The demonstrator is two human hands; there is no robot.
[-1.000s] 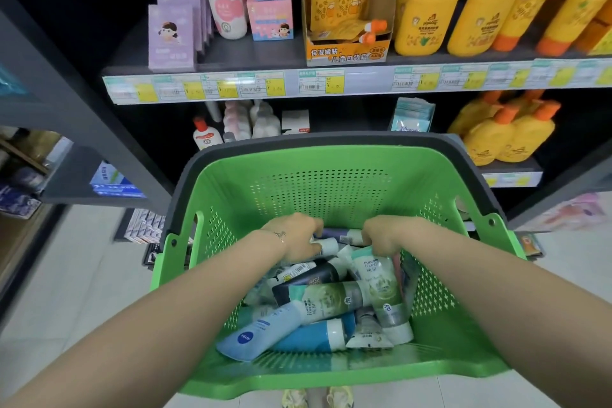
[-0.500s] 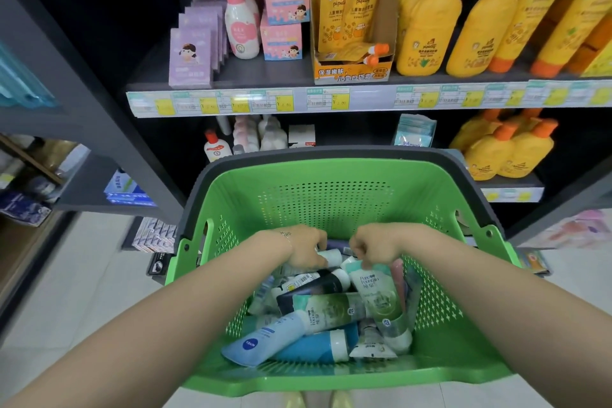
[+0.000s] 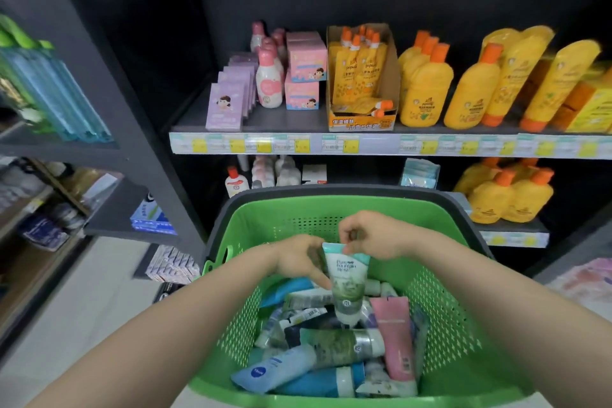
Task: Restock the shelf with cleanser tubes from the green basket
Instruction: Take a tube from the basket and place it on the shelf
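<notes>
A teal tube is pinched at its crimped top edge by the right hand, thumb and fingertips narrowed onto it, so that it hangs cap down just below that hand and is lifted clear of the pile. The left hand is held just beside the right, its curled fingers laid against the tube's left edge; whether they are closed round the tube cannot be told, since the contact is hidden behind the hand itself.

Both hands are kept over the green basket. Directly beneath them many more tubes are heaped crosswise, a pink tube below the right hand and a blue tube below the left among them.

The shelf is found beyond and above the hands, well apart from them. It is stocked with yellow bottles past the right hand and with pink and lilac cartons past the left; a bare stretch is seen at its far left end. No cleanser tubes can be made out on any shelf in view.

The task is therefore judged to be near its start: one tube has been picked up but not yet placed, and the bulk of the stock is left in the basket. A spot for the tubes has yet to be reached, and each remaining tube is to be carried up in turn
</notes>
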